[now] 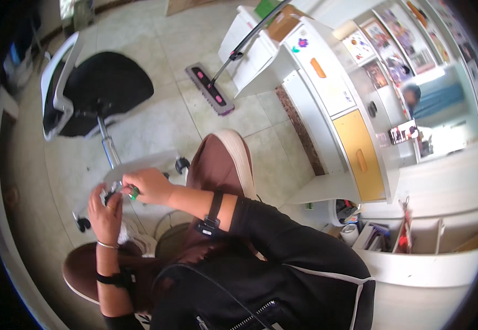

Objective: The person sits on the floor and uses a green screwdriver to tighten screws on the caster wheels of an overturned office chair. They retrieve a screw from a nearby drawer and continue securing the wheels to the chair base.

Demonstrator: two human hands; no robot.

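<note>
My left hand (105, 215) is closed, its fingers pinched round a small dark and silvery piece (110, 193) beside the chair's base. What this piece is, I cannot make out. Close against it, my right hand (148, 186) is wrapped round a slim tool with a green handle (134, 192); its tip is hidden by the fingers. Both hands nearly meet in front of my knees. Beyond them stands an office chair with a black seat (112, 82), a white frame and a metal post (108, 146). Dark casters (182, 165) show low down on it.
A flat floor mop (209, 88) lies on the tiles ahead. To the right is a white desk with a yellow drawer front (360, 154) and a mirror (442, 115). Nearer, an open white drawer (420, 269) holds odds and ends.
</note>
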